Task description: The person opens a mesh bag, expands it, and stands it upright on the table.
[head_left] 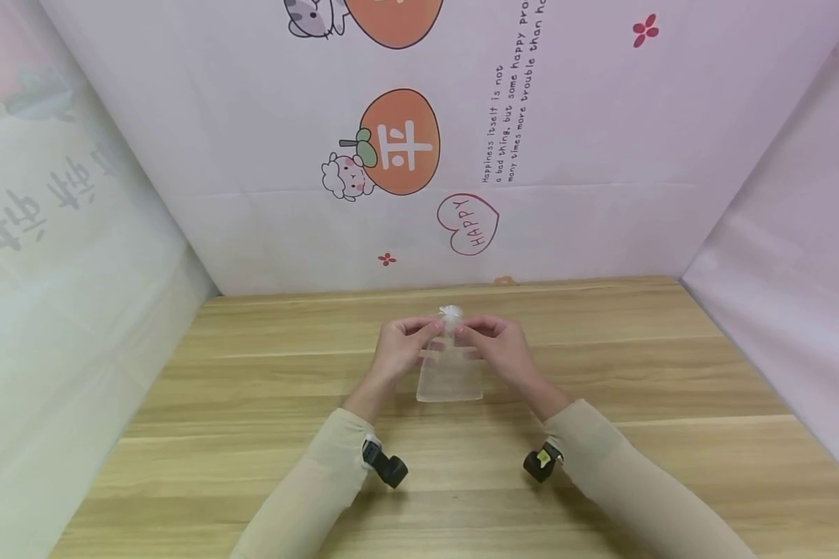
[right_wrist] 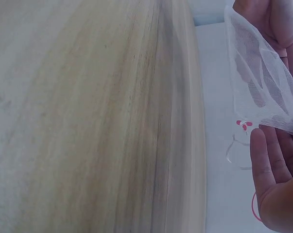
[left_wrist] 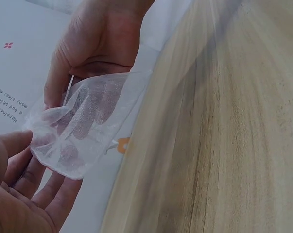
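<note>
A small sheer white mesh drawstring pouch (head_left: 450, 380) hangs upright above the table, its gathered top uppermost and its wide end down. At the left of its neck, my left hand (head_left: 397, 347) pinches the fabric between thumb and forefinger. My right hand (head_left: 509, 354) pinches the opposite side in the same way. The other fingers lie behind the pouch and show through the mesh (left_wrist: 95, 116) in the left wrist view. In the right wrist view the pouch (right_wrist: 258, 73) looks flat, and its neck lies outside the picture. I see nothing inside it.
Beneath both hands spreads a wood-grain table (head_left: 447, 505). A white printed cloth (head_left: 273, 155) rises behind its far edge, with more pale cloth at the left and right. A small black camera (head_left: 388, 466) is strapped to each wrist.
</note>
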Available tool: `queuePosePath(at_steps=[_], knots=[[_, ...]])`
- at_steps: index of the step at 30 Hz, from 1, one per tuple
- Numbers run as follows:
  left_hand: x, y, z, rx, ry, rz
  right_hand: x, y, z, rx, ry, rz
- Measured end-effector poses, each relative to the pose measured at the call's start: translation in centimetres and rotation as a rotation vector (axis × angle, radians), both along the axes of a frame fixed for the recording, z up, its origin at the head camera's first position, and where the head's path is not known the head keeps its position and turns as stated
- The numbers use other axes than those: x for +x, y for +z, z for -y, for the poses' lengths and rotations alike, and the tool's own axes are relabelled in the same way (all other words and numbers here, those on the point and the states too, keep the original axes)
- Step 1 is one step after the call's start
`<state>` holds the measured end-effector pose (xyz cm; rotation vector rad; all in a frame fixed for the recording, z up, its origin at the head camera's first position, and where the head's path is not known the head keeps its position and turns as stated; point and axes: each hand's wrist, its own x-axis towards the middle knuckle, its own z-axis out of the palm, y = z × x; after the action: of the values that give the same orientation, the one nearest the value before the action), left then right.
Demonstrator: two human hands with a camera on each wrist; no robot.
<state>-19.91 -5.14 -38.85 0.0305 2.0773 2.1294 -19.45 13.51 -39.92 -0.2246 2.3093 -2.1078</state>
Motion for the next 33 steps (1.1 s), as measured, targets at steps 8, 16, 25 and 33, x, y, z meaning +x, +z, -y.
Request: queuePosePath(at_steps=[8, 16, 25, 33], knots=[[-0.3, -0.3, 0.1, -0.043, 0.023, -0.053, 0.0, 0.1, 0.0, 0.057, -0.013, -0.023], [-0.4, -0.7, -0.1, -0.130, 0.015, -0.111, -0.2, 0.0, 0.0, 0.102, -0.027, -0.051], [-0.4, -0.9, -0.2, -0.175, 0.014, -0.135, -0.2, -0.3, 0.0, 0.113, -0.035, -0.075], [-0.5, -1.0, -0.2, -0.174, 0.029, -0.127, -0.1, -0.4, -0.3, 0.132, -0.053, -0.063]])
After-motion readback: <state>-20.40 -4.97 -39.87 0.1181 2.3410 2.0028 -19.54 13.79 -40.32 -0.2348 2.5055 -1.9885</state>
